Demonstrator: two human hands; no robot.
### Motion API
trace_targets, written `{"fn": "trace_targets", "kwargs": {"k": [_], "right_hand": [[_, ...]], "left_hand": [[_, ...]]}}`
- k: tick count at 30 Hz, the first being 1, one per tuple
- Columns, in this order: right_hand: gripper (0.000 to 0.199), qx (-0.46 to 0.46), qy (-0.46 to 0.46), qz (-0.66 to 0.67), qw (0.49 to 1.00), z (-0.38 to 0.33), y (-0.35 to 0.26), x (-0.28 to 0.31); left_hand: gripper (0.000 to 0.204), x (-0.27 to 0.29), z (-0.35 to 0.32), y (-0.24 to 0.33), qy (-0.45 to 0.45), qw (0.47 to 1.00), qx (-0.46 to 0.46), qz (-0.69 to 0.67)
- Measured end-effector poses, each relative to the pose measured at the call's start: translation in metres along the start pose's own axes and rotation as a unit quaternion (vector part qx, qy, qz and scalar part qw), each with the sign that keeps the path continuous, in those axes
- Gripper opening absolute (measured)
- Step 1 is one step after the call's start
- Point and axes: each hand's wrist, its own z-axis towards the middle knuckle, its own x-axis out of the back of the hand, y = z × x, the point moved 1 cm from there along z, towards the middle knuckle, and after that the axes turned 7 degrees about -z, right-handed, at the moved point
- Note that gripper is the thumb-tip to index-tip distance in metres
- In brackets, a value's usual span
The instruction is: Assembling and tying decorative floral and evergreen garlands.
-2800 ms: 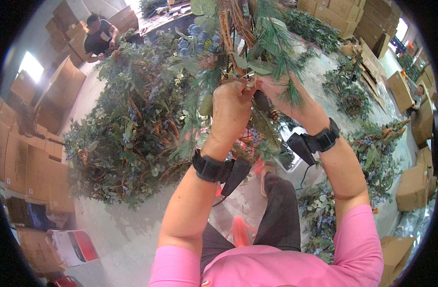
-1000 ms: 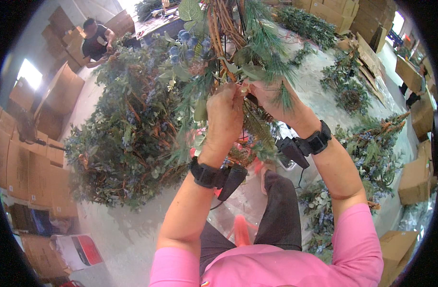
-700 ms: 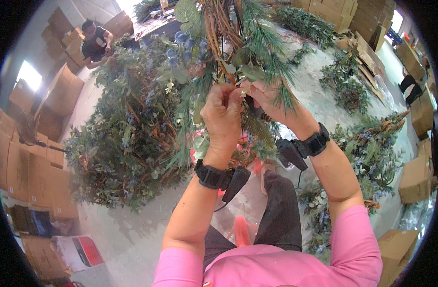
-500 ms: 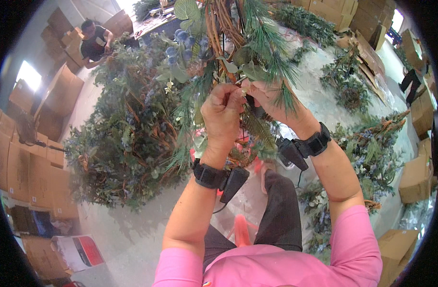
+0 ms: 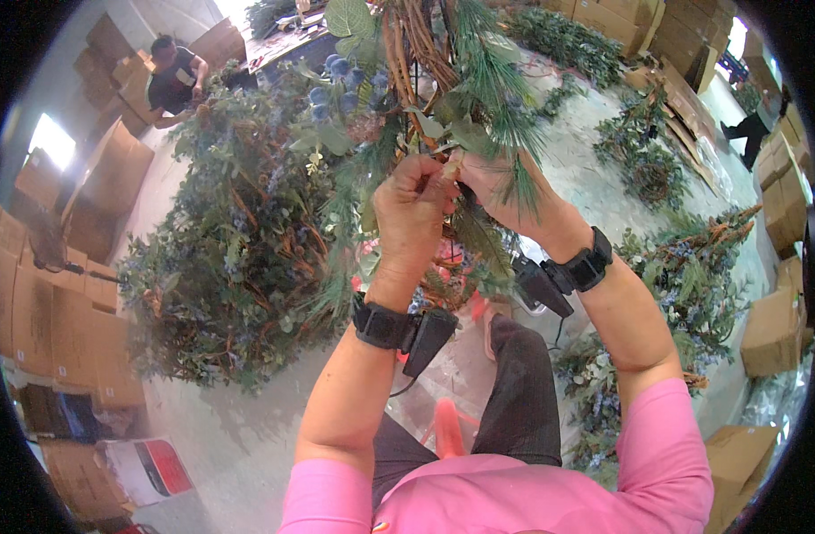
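Holding almost as half a second ago, the left hand (image 5: 414,212) stays pinched on a sprig of the twig wreath (image 5: 443,80) raised before the face, while the right hand (image 5: 505,191) remains closed on its greenery, both shifted very slightly upward.
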Motion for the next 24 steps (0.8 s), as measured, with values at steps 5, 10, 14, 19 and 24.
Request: {"fn": "trace_targets", "kwargs": {"k": [5, 10, 14, 19, 24], "right_hand": [[0.014, -0.112, -0.005, 0.169, 0.979, 0.003, -0.007, 0.005], [0.018, -0.259, 0.014, 0.380, 0.888, 0.001, -0.005, 0.000], [0.018, -0.244, 0.022, 0.400, 0.883, 0.004, -0.006, -0.002], [0.019, -0.228, 0.014, 0.389, 0.892, 0.005, -0.002, -0.006], [0.021, -0.224, -0.006, 0.368, 0.902, 0.006, -0.004, -0.005]], "left_hand": [[0.009, -0.003, -0.003, 0.004, 0.007, 1.000, -0.007, -0.012], [0.008, -0.006, -0.005, 0.007, 0.025, 0.999, -0.007, -0.025], [0.008, -0.003, -0.003, 0.004, 0.028, 0.999, -0.011, -0.032], [0.008, -0.002, -0.002, 0.003, 0.018, 0.999, -0.019, -0.031], [0.009, -0.002, -0.001, 0.003, 0.015, 0.998, -0.011, -0.063]]}}
